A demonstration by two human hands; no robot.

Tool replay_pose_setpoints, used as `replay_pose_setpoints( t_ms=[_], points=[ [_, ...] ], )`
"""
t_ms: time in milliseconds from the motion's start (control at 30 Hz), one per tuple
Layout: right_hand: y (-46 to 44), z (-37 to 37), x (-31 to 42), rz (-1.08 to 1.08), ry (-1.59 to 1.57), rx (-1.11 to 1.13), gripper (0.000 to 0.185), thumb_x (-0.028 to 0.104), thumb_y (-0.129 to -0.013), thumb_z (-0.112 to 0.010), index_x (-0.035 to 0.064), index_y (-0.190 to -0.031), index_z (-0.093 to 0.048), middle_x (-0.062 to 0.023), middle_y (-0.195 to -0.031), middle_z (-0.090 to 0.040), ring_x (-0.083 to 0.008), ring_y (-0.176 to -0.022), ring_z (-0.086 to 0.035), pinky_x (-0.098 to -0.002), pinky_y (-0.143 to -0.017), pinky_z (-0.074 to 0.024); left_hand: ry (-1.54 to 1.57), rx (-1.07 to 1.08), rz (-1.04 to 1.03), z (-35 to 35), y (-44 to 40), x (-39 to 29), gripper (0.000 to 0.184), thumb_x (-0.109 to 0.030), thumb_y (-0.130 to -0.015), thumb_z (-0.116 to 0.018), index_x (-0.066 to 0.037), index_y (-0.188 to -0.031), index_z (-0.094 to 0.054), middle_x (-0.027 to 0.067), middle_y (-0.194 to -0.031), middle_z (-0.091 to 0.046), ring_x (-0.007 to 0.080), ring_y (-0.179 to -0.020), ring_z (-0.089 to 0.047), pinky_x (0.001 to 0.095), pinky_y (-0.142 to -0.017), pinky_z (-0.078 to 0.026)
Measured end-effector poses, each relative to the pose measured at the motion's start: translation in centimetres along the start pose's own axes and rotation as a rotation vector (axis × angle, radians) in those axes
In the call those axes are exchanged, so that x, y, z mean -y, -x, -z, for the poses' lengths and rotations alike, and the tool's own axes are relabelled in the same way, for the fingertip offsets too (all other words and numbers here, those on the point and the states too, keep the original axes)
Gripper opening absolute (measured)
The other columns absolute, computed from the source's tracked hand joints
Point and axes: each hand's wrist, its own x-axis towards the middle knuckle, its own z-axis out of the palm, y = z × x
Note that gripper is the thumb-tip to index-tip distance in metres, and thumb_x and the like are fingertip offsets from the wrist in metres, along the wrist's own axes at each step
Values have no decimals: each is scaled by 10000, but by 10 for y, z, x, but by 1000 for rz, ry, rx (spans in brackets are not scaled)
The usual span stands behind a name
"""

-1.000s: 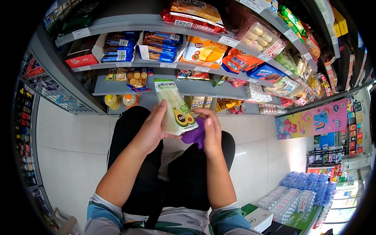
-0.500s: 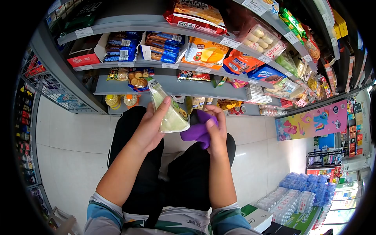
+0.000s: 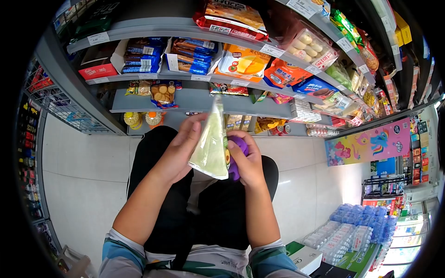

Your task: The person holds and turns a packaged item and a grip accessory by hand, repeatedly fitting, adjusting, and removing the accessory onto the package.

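Note:
Between my hands, above my knees, a pale green, clear-wrapped wedge package [image 3: 211, 146] stands with its narrow tip toward the shelves. My left hand [image 3: 178, 150] is against its left side, fingers partly behind it. My right hand [image 3: 249, 162] is closed round a purple cloth-like item [image 3: 237, 147], its thumb near the package's right edge, where part of an avocado print shows. Beyond my hands is a grey lower shelf [image 3: 185, 105] with a biscuit pack [image 3: 163, 94] and other snacks.
Blue snack bars [image 3: 139, 56] and an orange pack [image 3: 241, 61] sit on the middle shelf. At the left is a wire rack [image 3: 69, 109]. Bottled water packs [image 3: 340, 238] and a white-green box [image 3: 306, 259] are at the lower right. Pale floor tiles [image 3: 88, 185] surround my legs.
The package has turned from its printed face to a plain pale side and shifted right. My right hand, with the purple item, has come up against its right edge.

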Motion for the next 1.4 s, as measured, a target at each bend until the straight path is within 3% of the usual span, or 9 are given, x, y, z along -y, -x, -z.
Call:
replay_pose_setpoints(
  t_ms=[267, 333, 533, 667, 733, 1000, 1067, 1200, 1400],
  points=[
    [-3, 9, 6, -101, -362, -183, 392, 393, -1031, -529, 58, -1225, -595, -66, -1027, -628, -151, -893, -627, -291, -776, -527, 445, 168, 227, 10, 0, -17, 596, -479, -1089, -326, -47, -1496, -391, 235, -1393, -562, 489, -1289, -536, 550, -1045, -496],
    [-1, 18, 11, -61, -452, -188, 454, 387, -1002, -467, 30, -1267, -561, -135, -1122, -644, -263, -958, -658, -372, -822, -538, 541, 220, 225, 12, 0, -21, 570, -466, -1081, -375, -43, -1458, -438, 229, -1341, -602, 483, -1255, -564, 542, -1044, -496],
    [6, 18, 20, 33, -605, -67, 441, 329, -1008, -468, -15, -1269, -559, -167, -1194, -652, -283, -1094, -645, -399, -972, -511, 482, 140, 319, 20, 6, -18, 504, -417, -1046, -500, -45, -1384, -525, 176, -1238, -652, 384, -1155, -648, 503, -971, -541],
    [13, 2, 22, 219, -197, -284, 387, 125, -992, -607, -13, -1346, -533, -122, -1284, -611, -233, -1167, -602, -372, -1036, -471, 163, 42, 461, 10, 8, -11, 427, -305, -1015, -587, -50, -1349, -515, 104, -1214, -652, 214, -1103, -679, 425, -913, -567],
    [15, 1, 19, 401, 276, -221, 436, 71, -942, -678, -4, -1353, -552, -123, -1307, -594, -224, -1181, -584, -358, -1031, -452, 126, 21, 470, 5, 8, -10, 408, -258, -1006, -610, -45, -1335, -498, 95, -1223, -645, 205, -1092, -677, 404, -918, -562],
    [22, 6, 45, 515, 699, 301, 407, -7, -780, -725, 5, -1185, -684, -172, -1197, -646, -294, -1106, -615, -361, -993, -459, 291, 23, 368, 6, 2, -12, 443, -180, -985, -651, -20, -1350, -460, 115, -1228, -636, 220, -1122, -668, 371, -937, -558],
    [24, 10, 44, 512, 651, 318, 410, -5, -775, -718, -1, -1184, -680, -167, -1201, -648, -274, -1097, -612, -353, -989, -457, 214, -4, 349, 2, 3, -10, 469, -190, -981, -660, -21, -1362, -445, 114, -1224, -636, 222, -1120, -668, 372, -930, -564],
    [32, -1, 36, 305, 267, -199, 464, -29, -861, -731, -44, -1291, -558, -149, -1245, -637, -199, -1129, -615, -328, -995, -476, 87, 7, 321, -2, 3, -11, 561, -245, -965, -693, -29, -1392, -400, 113, -1230, -629, 230, -1115, -670, 377, -912, -579],
    [36, 9, 41, 365, 97, -194, 483, -20, -812, -772, -28, -1258, -585, -190, -1180, -669, -222, -1072, -650, -351, -951, -493, 21, -134, 296, -2, 1, 0, 604, -464, -1012, -598, -78, -1415, -368, 115, -1289, -569, 193, -1177, -616, 359, -939, -546]
  ],
)
